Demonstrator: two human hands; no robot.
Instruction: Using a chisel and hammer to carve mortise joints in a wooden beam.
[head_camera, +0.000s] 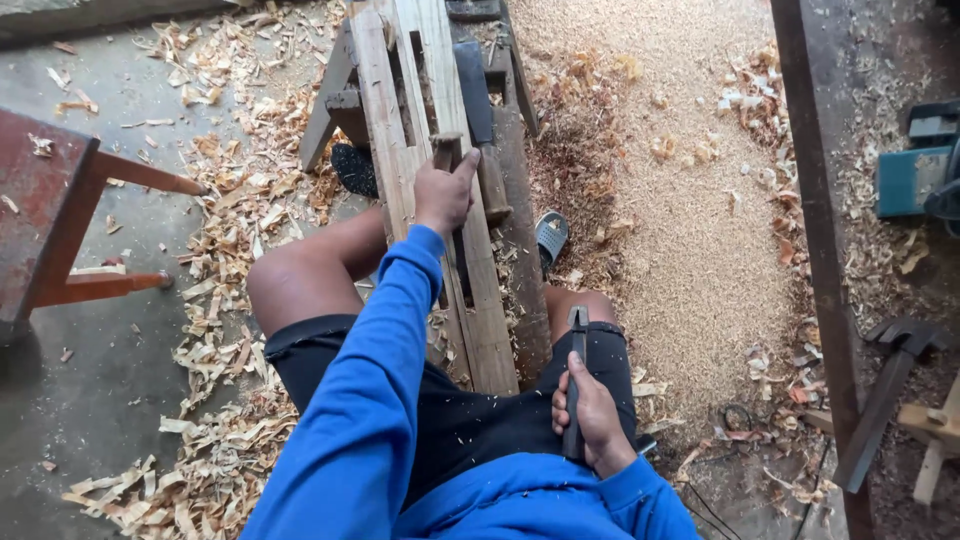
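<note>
I sit astride a long wooden plank (480, 320) that lies on a low wooden trestle (335, 100). My left hand (443, 192), in a blue sleeve, is closed around the wooden handle of a chisel (447, 148) standing on the plank. My right hand (592, 412) rests on my right thigh and grips the handle of a hammer (577, 330), whose head points away from me. A broad dark blade with a wooden handle (478, 100) lies on the plank just right of the chisel.
Wood shavings (235, 230) cover the floor at left and a sawdust pile (690, 230) spreads at right. A red metal stool (50, 220) stands at left. A dark beam (815, 250), a teal power tool (912, 175) and another hammer (888, 395) lie at right.
</note>
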